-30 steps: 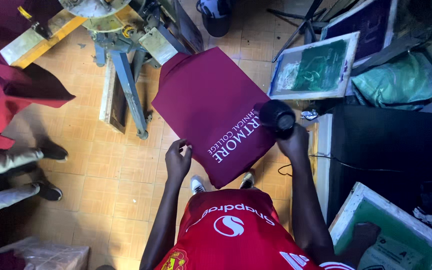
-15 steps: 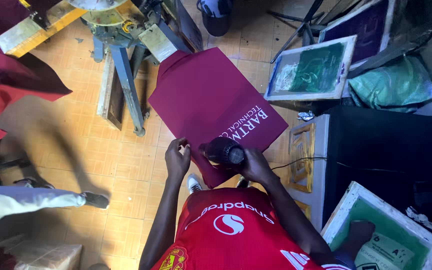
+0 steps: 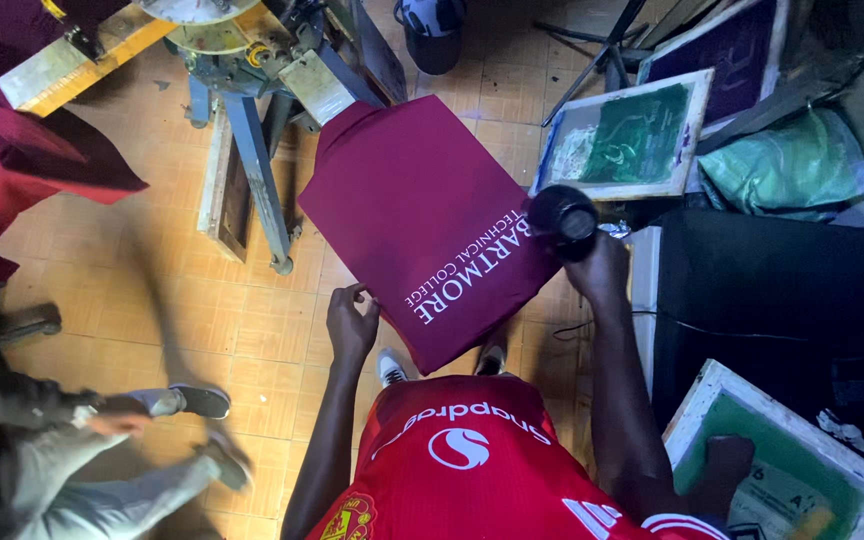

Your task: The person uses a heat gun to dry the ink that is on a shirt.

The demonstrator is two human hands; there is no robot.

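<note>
The maroon garment [image 3: 422, 215] is the biggest thing in hand: it lies stretched flat over a platen of the blue-legged printing press [image 3: 252, 150], one end toward the press hub, the printed white lettering near the end closest to the person. It looks light, soft and limp, so off the board it would likely sag and fold; the fresh white print is probably the part to keep fingers off, and the plain hem and side edges seem the safest places to grip. The left hand [image 3: 351, 322] sits at the near-left edge of the cloth, fingers curled in a narrow pinch touching or just at the hem; whether it truly grips fabric I cannot tell. The right hand [image 3: 597, 268] is wrapped around a black round-nosed heat tool [image 3: 563, 218], holding it just over the right end of the lettering. That tool looks rigid and moderately heavy, best held by its body behind the nozzle. A thin cord [image 3: 712, 328] trails across the black box beside it
</note>
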